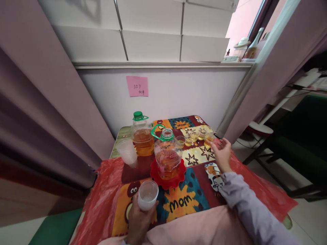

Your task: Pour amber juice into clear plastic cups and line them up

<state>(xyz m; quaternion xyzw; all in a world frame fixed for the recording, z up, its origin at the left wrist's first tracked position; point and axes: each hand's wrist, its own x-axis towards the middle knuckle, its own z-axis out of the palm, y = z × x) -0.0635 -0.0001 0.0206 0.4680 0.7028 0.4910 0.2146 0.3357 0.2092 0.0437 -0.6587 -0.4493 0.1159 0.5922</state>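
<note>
My left hand (138, 221) is closed around a clear plastic cup (147, 194) near the table's front edge. My right hand (222, 153) hovers open over the right side of the table, next to several small cups of amber liquid (194, 137). An open jug of amber liquid (167, 157) stands on a red plate (178, 178) in the middle. A second jug with a green cap (141, 134) stands behind it at the left. A stack of clear cups (127, 152) leans beside that jug.
The small table (184, 202) has a patterned "MOM" cloth over red plastic sheeting (102, 190). A white wall with a pink note (137, 86) is right behind it. Curtains hang on both sides. A stool (258, 128) and desk legs stand at the right.
</note>
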